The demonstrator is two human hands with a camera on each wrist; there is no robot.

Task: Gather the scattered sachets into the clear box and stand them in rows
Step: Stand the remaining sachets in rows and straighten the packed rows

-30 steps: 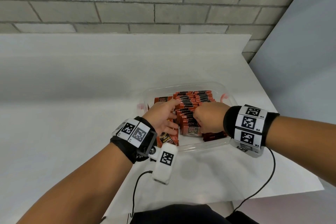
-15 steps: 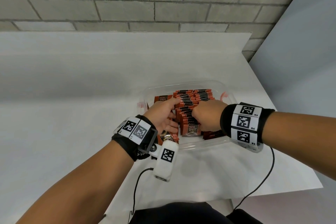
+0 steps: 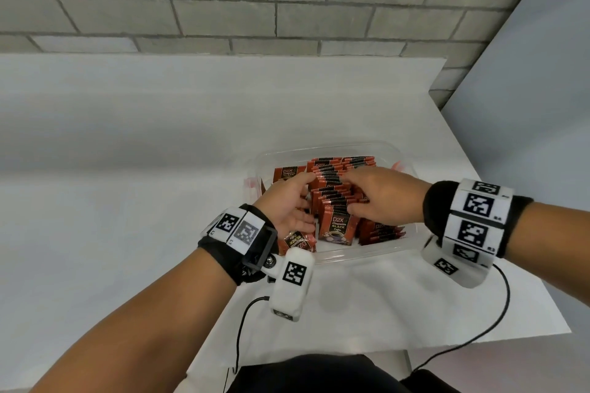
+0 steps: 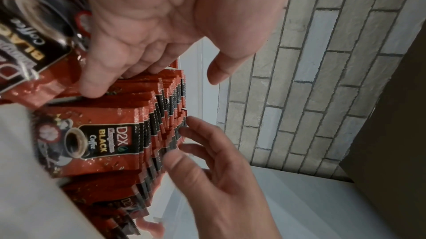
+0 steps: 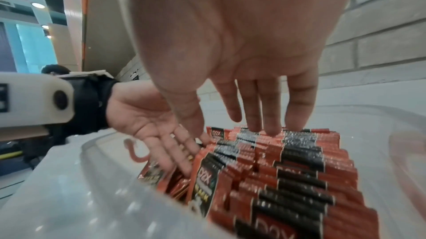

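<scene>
Red and black coffee sachets [image 3: 338,228] stand in rows inside the clear box [image 3: 360,254] on the white table. My left hand [image 3: 287,201] lies open against the left side of the middle row [image 4: 106,141], fingers straight, thumb apart. My right hand [image 3: 380,195] reaches over the same row with straight fingers, and its fingertips [image 5: 272,130] touch the sachets' top edges [image 5: 288,161]. Neither hand holds a sachet. One loose sachet [image 3: 297,241] lies tilted in the box's near left corner, under my left wrist. Both hands hide part of the rows.
The box sits near the table's right edge [image 3: 510,233], with a grey panel [image 3: 542,89] beyond it and a brick wall [image 3: 287,9] behind. Black cables [image 3: 498,322] from the wrist cameras trail over the table's front. Another person [image 5: 55,70] sits far off.
My right hand's fingers have stretched out from a curled pose over the row tops. My left hand has slid a little farther along the row's left side.
</scene>
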